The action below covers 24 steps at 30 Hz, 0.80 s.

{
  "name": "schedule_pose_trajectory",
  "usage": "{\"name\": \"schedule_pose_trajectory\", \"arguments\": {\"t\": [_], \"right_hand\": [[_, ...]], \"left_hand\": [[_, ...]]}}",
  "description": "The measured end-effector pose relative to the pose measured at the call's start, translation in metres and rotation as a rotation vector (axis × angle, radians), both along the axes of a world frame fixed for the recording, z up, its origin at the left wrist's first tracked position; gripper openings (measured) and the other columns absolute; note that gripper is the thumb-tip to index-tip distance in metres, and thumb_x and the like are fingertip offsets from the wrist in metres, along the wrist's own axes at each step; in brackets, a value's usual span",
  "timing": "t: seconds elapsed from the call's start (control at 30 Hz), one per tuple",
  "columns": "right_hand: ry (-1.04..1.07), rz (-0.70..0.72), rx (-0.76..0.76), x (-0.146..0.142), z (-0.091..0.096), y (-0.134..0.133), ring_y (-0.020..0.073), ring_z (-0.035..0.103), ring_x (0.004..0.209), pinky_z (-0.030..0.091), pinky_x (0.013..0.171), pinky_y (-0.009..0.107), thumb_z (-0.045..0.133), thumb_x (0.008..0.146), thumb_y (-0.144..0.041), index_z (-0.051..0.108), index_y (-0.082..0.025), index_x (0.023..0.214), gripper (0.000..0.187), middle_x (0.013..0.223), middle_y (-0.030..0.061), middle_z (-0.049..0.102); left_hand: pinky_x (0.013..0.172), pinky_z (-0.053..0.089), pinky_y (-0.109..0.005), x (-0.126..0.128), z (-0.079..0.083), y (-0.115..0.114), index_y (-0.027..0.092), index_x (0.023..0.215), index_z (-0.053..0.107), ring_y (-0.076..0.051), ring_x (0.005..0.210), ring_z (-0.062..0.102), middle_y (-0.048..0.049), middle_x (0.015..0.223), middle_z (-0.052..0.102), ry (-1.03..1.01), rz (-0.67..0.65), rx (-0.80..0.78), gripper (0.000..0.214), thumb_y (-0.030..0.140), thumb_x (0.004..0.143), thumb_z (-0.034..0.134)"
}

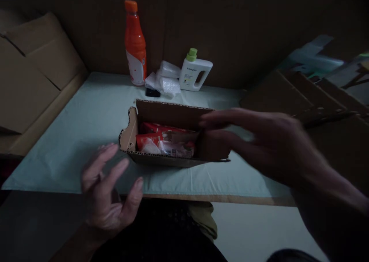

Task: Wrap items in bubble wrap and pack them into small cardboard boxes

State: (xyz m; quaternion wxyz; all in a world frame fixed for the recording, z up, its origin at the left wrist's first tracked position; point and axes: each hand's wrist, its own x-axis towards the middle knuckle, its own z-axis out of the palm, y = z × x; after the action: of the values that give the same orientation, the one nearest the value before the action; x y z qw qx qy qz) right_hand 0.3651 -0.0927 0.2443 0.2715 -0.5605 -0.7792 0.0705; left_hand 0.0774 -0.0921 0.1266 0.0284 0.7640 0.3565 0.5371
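A small open cardboard box [170, 114] sits on the pale green table cover [86, 131], with red and clear packets [161, 141] lying inside it. My right hand [259, 143] reaches in from the right with its fingers stretched out flat over the box's right end, blurred by motion and holding nothing that I can see. My left hand [106, 189] hovers near the table's front edge, left of the box, palm up with fingers spread and empty.
At the back stand an orange bottle [135, 43], a wad of bubble wrap [164, 79] over a small dark object, and a white jug with a green cap [194, 72]. Cardboard boxes [37, 70] flank the left; flattened cardboard [311, 93] lies at the right.
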Motion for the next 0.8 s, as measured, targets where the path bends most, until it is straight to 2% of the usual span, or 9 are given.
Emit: {"name": "schedule_pose_trajectory", "arguments": {"t": [0.07,0.13,0.23,0.3,0.37,0.47,0.63,0.7,0.8], "right_hand": [[0.077,-0.267,0.143,0.033,-0.019,-0.034,0.0178,0.073,0.083,0.056,0.072,0.029,0.067,0.094,-0.039,0.076,-0.03,0.106,0.018,0.091,-0.0011,0.078],[0.258,-0.397,0.075,0.052,-0.055,-0.063,0.0193,0.073,0.081,0.058,0.07,0.031,0.067,0.094,-0.041,0.074,-0.029,0.105,0.018,0.091,0.0015,0.077],[0.388,-0.347,-0.164,0.046,-0.125,-0.086,0.0222,0.072,0.088,0.06,0.073,0.035,0.072,0.088,-0.046,0.064,-0.024,0.128,0.046,0.112,0.008,0.075],[0.424,-0.29,-0.219,0.025,-0.165,-0.085,0.0253,0.07,0.098,0.06,0.081,0.039,0.074,0.085,-0.05,0.059,-0.021,0.131,0.056,0.121,0.0117,0.07],[0.464,-0.273,-0.191,0.002,-0.19,-0.073,0.0274,0.067,0.104,0.058,0.088,0.042,0.072,0.085,-0.052,0.059,-0.02,0.126,0.054,0.121,0.0126,0.068],[0.5,-0.292,-0.103,-0.024,-0.202,-0.043,0.0289,0.065,0.106,0.056,0.092,0.045,0.066,0.089,-0.049,0.058,-0.019,0.123,0.046,0.117,0.0136,0.068],[0.459,-0.236,-0.047,-0.024,-0.183,-0.009,0.0276,0.066,0.097,0.057,0.086,0.043,0.062,0.09,-0.044,0.057,-0.018,0.121,0.04,0.11,0.0136,0.07],[0.46,-0.316,-0.012,-0.009,-0.178,-0.017,0.0254,0.067,0.089,0.057,0.078,0.039,0.06,0.091,-0.044,0.059,-0.018,0.114,0.034,0.102,0.0119,0.071],[0.4,-0.496,0.026,0.016,-0.181,-0.053,0.0248,0.067,0.082,0.056,0.073,0.037,0.061,0.091,-0.047,0.06,-0.019,0.103,0.03,0.094,0.0106,0.071]], "left_hand": [[0.117,0.043,-0.054,-0.004,-0.014,0.0,0.03,0.15,0.044,-0.03,0.139,0.049,-0.007,0.153,0.045,-0.149,0.036,-0.092,0.079,0.016,0.078,0.074],[0.121,0.037,-0.054,-0.007,-0.033,0.003,0.029,0.153,0.04,-0.031,0.142,0.046,-0.008,0.153,0.046,-0.25,0.044,-0.305,0.077,0.022,0.083,0.072],[0.121,0.036,-0.053,-0.008,-0.062,0.007,0.026,0.15,0.04,-0.031,0.139,0.049,-0.0105,0.147,0.052,-0.298,-0.02,-0.688,0.071,0.031,0.086,0.07],[0.119,0.038,-0.053,-0.005,-0.077,0.009,0.024,0.144,0.046,-0.031,0.134,0.053,-0.0113,0.14,0.057,-0.292,-0.07,-0.845,0.066,0.035,0.084,0.071],[0.118,0.038,-0.052,-0.004,-0.085,0.01,0.022,0.138,0.05,-0.032,0.132,0.054,-0.0117,0.136,0.059,-0.289,-0.102,-0.922,0.062,0.038,0.082,0.071],[0.118,0.036,-0.05,-0.006,-0.086,0.017,0.022,0.139,0.05,-0.031,0.133,0.053,-0.0118,0.138,0.059,-0.31,-0.137,-0.955,0.063,0.039,0.082,0.072],[0.114,0.042,-0.043,0.004,-0.065,0.042,0.023,0.141,0.048,-0.028,0.13,0.055,-0.0092,0.138,0.058,-0.446,-0.152,-0.809,0.068,0.034,0.079,0.075],[0.111,0.044,-0.042,0.022,-0.061,0.043,0.023,0.139,0.049,-0.027,0.126,0.057,-0.0087,0.134,0.061,-0.442,-0.199,-0.769,0.067,0.031,0.078,0.075],[0.109,0.046,-0.039,0.051,-0.067,0.032,0.022,0.137,0.051,-0.025,0.124,0.058,-0.0081,0.131,0.063,-0.377,-0.319,-0.831,0.061,0.026,0.08,0.072]]}}
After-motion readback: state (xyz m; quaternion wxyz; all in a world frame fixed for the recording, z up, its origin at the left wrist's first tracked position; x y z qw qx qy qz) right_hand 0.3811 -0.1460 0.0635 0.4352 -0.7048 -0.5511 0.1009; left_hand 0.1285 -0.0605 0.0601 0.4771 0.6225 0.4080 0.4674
